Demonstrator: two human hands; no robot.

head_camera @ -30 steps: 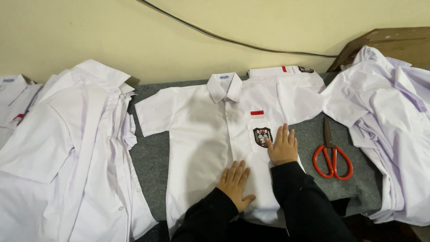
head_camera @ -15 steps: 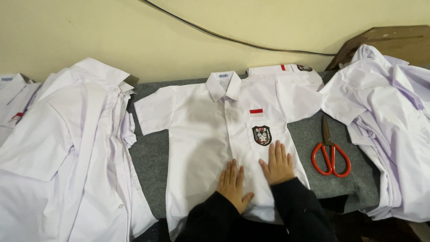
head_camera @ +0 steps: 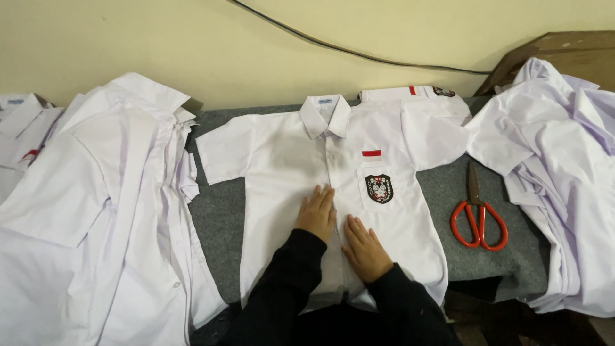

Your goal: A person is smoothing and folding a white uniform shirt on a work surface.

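Head view, from the left of the frame across: a heap of white shirts (head_camera: 96, 211) fills the left side, sleeves and collars tumbled over one another and spilling off the lower edge. Beside it the grey felt-covered worktop (head_camera: 221, 218) shows bare in a narrow strip.

At centre lies the one white short-sleeved shirt (head_camera: 282, 166) spread flat, front up, collar toward the wall, sleeves out to either side, with a small red-and-white strip and a dark badge (head_camera: 378, 188) on its chest pocket. Both hands rest on its lower front, side by side over the button line. The left hand (head_camera: 316, 213) lies flat, fingers (head_camera: 323, 195) released and stretched toward the collar; the right hand (head_camera: 365, 247) sits just below and right of it, also open, palm down, grasping nothing. Black sleeves run off the bottom edge.

I judge this to be the smoothing step, the cloth pressed flat along the placket; the next move would call for a grip on an edge or sleeve, since flat palms cannot lift the fabric.

Right of the shirt, red-handled scissors (head_camera: 477, 218) lie closed on the felt, untouched. Another pile of white shirts (head_camera: 564, 179) crowds the right edge.
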